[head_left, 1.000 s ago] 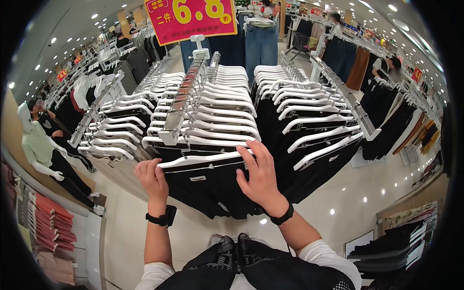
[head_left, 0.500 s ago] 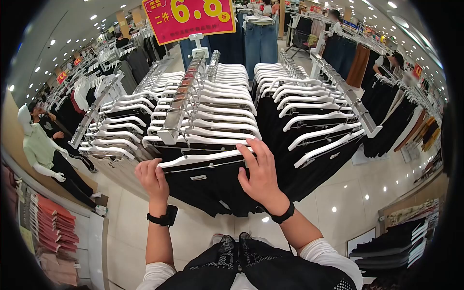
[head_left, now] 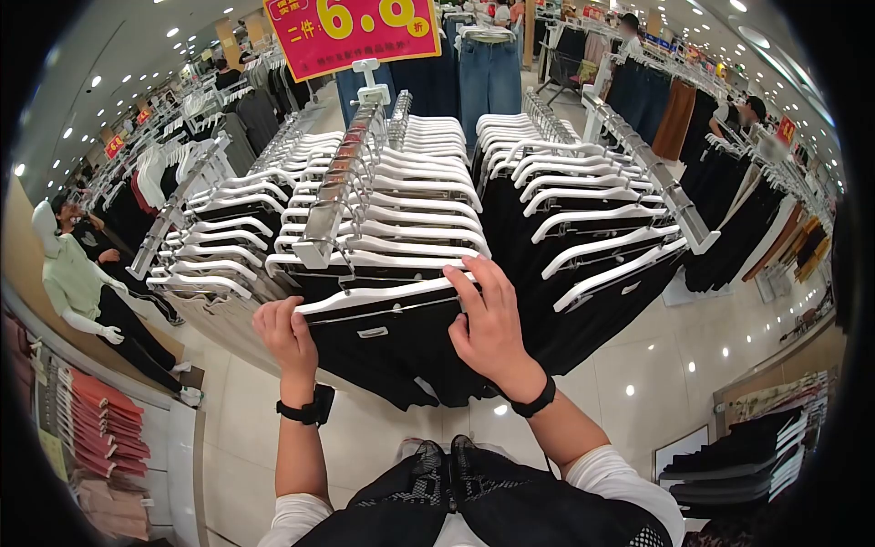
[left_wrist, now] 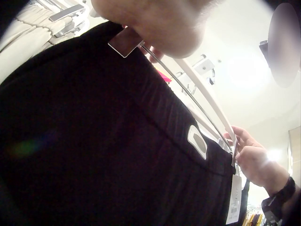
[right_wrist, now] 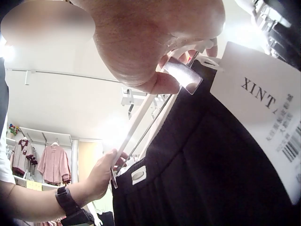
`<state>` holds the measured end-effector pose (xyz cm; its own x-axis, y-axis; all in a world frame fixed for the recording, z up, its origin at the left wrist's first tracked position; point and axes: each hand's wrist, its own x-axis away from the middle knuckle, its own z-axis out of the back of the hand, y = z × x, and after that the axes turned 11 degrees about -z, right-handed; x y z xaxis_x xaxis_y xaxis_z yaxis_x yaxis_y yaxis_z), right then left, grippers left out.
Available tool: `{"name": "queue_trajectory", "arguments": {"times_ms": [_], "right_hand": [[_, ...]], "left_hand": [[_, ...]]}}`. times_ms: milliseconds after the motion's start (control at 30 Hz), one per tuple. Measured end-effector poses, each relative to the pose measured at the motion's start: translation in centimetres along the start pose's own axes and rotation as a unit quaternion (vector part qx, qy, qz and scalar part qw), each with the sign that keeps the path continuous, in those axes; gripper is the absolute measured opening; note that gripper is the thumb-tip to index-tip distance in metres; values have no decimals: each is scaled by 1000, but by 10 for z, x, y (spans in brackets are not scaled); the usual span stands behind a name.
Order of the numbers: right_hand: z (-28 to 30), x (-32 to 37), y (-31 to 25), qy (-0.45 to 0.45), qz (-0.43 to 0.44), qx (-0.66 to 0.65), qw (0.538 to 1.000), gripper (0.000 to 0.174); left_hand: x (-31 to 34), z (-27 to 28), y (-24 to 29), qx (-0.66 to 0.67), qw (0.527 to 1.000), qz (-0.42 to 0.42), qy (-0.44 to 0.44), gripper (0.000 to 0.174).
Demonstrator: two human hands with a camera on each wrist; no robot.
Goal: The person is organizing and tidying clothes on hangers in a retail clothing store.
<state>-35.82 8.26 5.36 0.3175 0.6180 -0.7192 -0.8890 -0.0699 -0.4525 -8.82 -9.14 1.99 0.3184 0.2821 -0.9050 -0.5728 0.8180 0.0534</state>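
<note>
A white clip hanger (head_left: 378, 295) hangs at the near end of the middle rail, with black trousers (head_left: 387, 356) clipped under it. My left hand (head_left: 288, 339) grips its left end, fingers curled over it. At the right end my right hand (head_left: 492, 330) holds the hanger, fingertips over the top and thumb below. In the right wrist view that thumb lies against a metal clip (right_wrist: 185, 75), beside a white paper tag (right_wrist: 256, 110) printed "XINT", the rest unclear. The left wrist view shows another metal clip (left_wrist: 125, 42) on the waistband, just under the left hand.
More white hangers with black garments (head_left: 606, 246) fill the right rail; beige trousers (head_left: 210, 305) hang on the left one. A red sale sign (head_left: 351, 36) stands above the middle rail. A dressed mannequin (head_left: 77, 273) is at far left.
Both hands stay at the hanger's ends. The right thumb has drawn in closer to the index finger. The head view has shifted slightly, so the sign sits a little higher.
</note>
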Motion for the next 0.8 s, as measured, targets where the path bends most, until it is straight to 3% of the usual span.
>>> {"name": "queue_trajectory", "arguments": {"times_ms": [800], "right_hand": [[-4, -1, 2, -6, -1, 10, 1000, 72]], "left_hand": [[-3, 3, 6, -11, 1000, 10, -3, 29]]}}
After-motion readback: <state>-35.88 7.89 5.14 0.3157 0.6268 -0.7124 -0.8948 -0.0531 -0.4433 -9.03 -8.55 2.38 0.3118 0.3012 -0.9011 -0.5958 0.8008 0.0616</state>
